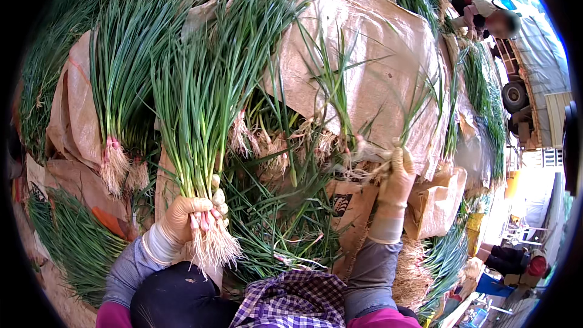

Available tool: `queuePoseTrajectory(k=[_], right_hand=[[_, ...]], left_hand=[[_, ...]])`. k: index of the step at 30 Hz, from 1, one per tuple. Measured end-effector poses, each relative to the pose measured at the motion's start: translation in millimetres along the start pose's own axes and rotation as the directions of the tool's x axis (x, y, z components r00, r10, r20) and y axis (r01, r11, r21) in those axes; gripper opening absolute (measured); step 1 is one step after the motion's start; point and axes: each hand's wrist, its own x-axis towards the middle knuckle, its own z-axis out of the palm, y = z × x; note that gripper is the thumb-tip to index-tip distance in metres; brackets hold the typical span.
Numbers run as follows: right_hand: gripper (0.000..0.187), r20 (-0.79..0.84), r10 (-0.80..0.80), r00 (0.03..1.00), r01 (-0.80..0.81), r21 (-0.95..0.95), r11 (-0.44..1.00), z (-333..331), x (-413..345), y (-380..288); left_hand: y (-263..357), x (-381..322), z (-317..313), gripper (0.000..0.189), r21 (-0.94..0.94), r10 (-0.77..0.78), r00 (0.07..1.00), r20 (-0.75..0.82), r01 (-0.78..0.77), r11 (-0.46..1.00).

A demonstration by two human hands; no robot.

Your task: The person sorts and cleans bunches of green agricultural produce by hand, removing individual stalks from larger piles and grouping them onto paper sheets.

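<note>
My gloved left hand [184, 218] is closed around an upright bunch of spring onions [193, 141]. Their pink-white bulbs and stringy roots [214, 246] hang below the fist, and the long green leaves reach away from me. Over to the right, my gloved right hand [397, 177] pinches a thin spring onion [409, 118], partly blurred by motion. Pale, smeared roots or skins show just left of those fingers. Between the hands, cut or loose green leaves [282, 205] lie in a heap, with a few thin pinkish stalks on top.
A tan woven sack [360, 64] covers part of the spring onions ahead. Another rooted bunch [114, 146] lies at left, and more greens [77, 241] sit lower left. Two other people [485, 16] are at the right, near a truck wheel [514, 96]. A blue container [494, 286] stands lower right.
</note>
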Motion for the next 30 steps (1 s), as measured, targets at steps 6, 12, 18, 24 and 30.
queuePoseTrajectory(k=[6,12,18,24,30], right_hand=[[0.02,0.238,0.314,0.919,-0.287,-0.14,0.948,1.5,-22.4,2.8],[0.021,0.539,0.269,0.798,-0.006,-0.439,0.898,23.4,-60.1,22.6],[0.011,0.027,-0.107,0.994,0.089,-0.773,0.628,12.0,16.1,50.7],[0.019,0.018,0.143,0.99,0.004,-0.995,0.099,61.4,44.9,40.2],[0.023,0.05,0.126,0.991,0.009,-0.95,0.313,39.3,65.0,57.5]], left_hand=[[-2.2,2.3,10.1,0.058,0.119,-0.059,0.996,-0.06,0.066,0.991],[-5.5,-3.3,2.1,0.038,0.023,-0.036,0.997,0.074,0.034,0.999],[-7.4,-0.5,-1.3,0.038,0.041,-0.034,0.989,0.141,0.029,0.999],[-7.2,-2.4,-3.0,0.035,0.049,-0.025,0.996,0.086,0.021,0.999],[-8.3,0.5,0.8,0.036,0.065,-0.033,0.99,0.137,0.024,0.998]])
